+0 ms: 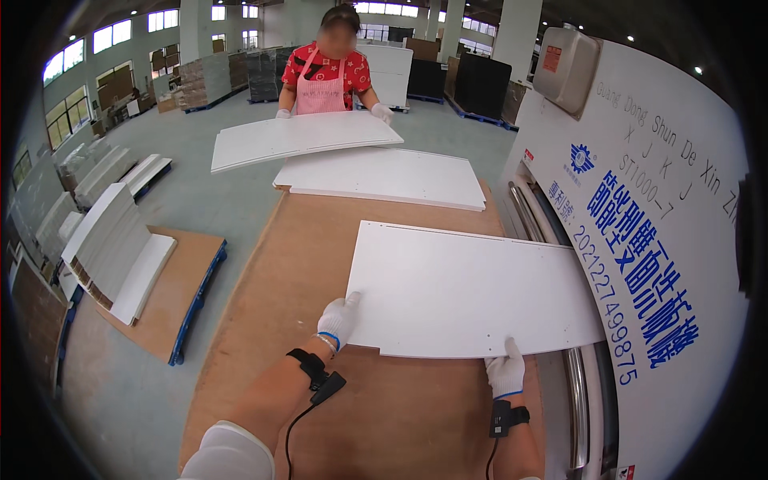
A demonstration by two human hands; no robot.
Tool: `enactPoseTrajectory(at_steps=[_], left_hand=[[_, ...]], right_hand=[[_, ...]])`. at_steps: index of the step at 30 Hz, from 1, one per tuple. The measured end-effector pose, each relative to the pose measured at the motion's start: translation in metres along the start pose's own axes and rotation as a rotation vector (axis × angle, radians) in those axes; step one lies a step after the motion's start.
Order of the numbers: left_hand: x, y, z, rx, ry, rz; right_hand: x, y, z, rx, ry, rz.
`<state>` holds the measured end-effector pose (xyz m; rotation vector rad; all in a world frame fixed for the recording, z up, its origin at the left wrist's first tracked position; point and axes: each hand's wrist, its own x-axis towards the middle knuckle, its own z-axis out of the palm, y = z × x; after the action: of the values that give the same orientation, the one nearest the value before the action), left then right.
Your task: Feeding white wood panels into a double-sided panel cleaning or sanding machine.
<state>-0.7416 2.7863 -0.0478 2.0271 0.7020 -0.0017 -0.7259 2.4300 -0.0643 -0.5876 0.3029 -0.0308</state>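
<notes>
A white rectangular panel [472, 292] with small drilled holes lies between my gloved hands, its right end at the opening of the large white machine [640, 160]. My left hand [340, 317] grips the panel's left edge near the lower corner. With the thumb on top, my right hand [506, 371] holds the near edge, its other fingers hidden underneath. Across the brown board-topped table [320, 232], a co-worker in gloves [340, 76] holds another white panel [304, 138] tilted above a further white panel [392, 178] on the table's far end.
Metal rollers [576, 408] run along the machine's side at the table's right. To the left, a stack of white panels [116, 248] stands on a board-covered blue pallet [192, 296]. Wrapped stacks [480, 88] stand farther back. Cables hang from both my wrist straps.
</notes>
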Motion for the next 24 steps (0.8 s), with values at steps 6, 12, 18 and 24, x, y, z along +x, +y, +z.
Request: enactPoseTrajectory(at_steps=[6, 12, 18, 24], left_hand=[[-0.063, -0.052, -0.094, -0.099, 0.154, -0.055], [-0.135, -0.154, -0.191, -0.174, 0.23, -0.088], [-0.215, -0.218, -0.248, -0.166, 0.284, -0.21], [-0.279, -0.245, -0.277, -0.033, 0.298, -0.269]], right_hand=[[-0.079, 0.046, 0.024, 0.106, -0.072, 0.301], [-0.182, 0.091, 0.041, 0.078, -0.235, 0.669], [-0.27, 0.128, 0.029, 0.412, 0.05, 1.007], [-0.341, 0.146, 0.019, 0.341, 0.025, 1.024]])
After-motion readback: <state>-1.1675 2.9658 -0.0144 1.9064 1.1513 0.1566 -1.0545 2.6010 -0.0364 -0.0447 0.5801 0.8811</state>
